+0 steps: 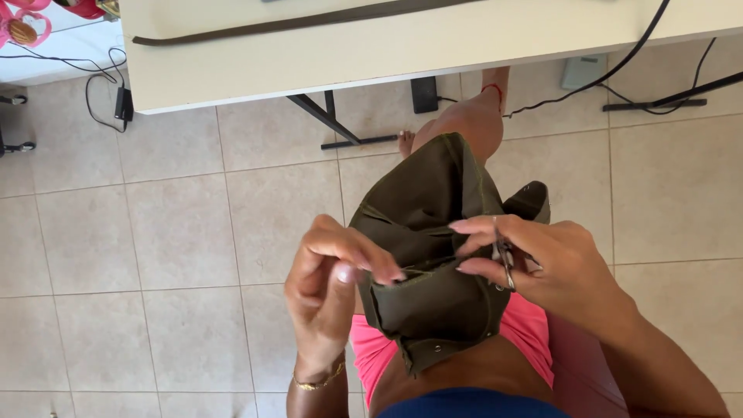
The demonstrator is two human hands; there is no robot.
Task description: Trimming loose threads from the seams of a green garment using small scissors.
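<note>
Two hands: both are yours, both busy on one olive-green garment (429, 232) that lies across your lap.
Left hand (329, 282): your fingers and thumb are pinched closed on a fold of the garment's edge, near its middle; a thin gold bracelet (316, 382) sits on that wrist.
Right hand (542, 267): your fingers are curled around a small pair of metal scissors (505, 259), with the fingertips also touching the cloth just beside the left hand's pinch.
Garment: heavy olive cloth with lighter stitching along its seams, bunched up over your knee; a small metal snap (438, 348) shows on the band nearest your body.
Scissors: the blades point down toward the cloth; whether they are parted or together you cannot tell from this view.
Clothing: pink shorts (371, 348) show under the garment.
Table (309, 62): a pale top stands ahead of you, well apart from your hands, with a dark strap (294, 25) lying along it.
Floor (155, 232): beige tiles, with black cables (619, 66) trailing beneath the table.
</note>
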